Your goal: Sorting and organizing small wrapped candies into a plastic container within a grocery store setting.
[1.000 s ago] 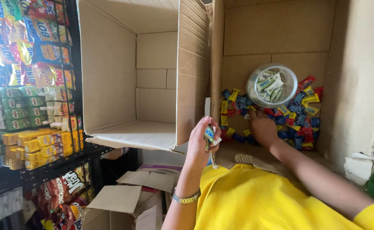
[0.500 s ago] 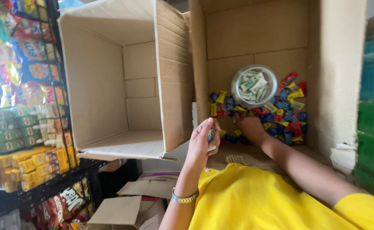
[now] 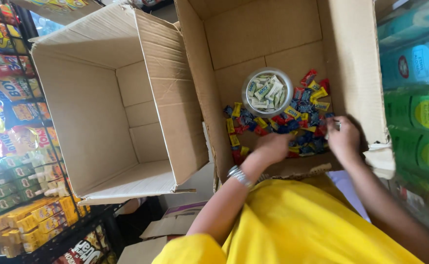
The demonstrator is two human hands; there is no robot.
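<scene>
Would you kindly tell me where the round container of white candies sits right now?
In the head view, the round container sits inside the right-hand cardboard box, toward its far end, on the pile of wrapped candies, beyond both hands.

Person, head-camera view: bright yellow short-sleeved top (image 3: pixel 297 225), fabric plain, softly creased (no print visible). Left hand (image 3: pixel 273 146): silver-coloured beaded bracelet (image 3: pixel 239 176) at wrist. Right hand (image 3: pixel 344 139): wrist bare, forearm uncovered below sleeve.
</scene>
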